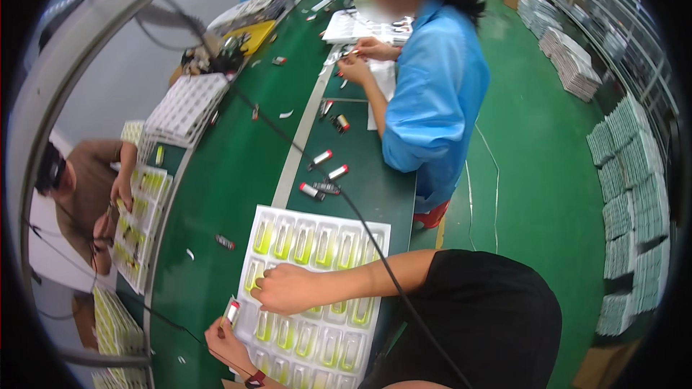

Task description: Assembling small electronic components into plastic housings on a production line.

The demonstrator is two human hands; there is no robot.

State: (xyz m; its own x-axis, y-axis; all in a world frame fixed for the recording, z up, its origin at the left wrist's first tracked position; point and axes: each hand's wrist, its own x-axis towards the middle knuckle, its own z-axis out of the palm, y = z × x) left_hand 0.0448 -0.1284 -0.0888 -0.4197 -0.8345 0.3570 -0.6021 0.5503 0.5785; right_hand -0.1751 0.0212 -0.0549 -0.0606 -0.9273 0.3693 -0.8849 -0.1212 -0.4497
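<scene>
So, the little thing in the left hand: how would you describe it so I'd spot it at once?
On the green table, find the white tray of yellow-green pieces, then its left edge. There the left hand, above a wristband, pinches a small cylinder, white and red. Similar red-ended cylinders lie loose beyond the tray; this one is held.

A loose black short-sleeved top point(494, 310) fills the lower right of the frame. Near the bottom edge a red-and-black wristband point(256, 379) sits below the bare left hand point(225, 343); the right hand point(286, 289) is bare too.
</scene>
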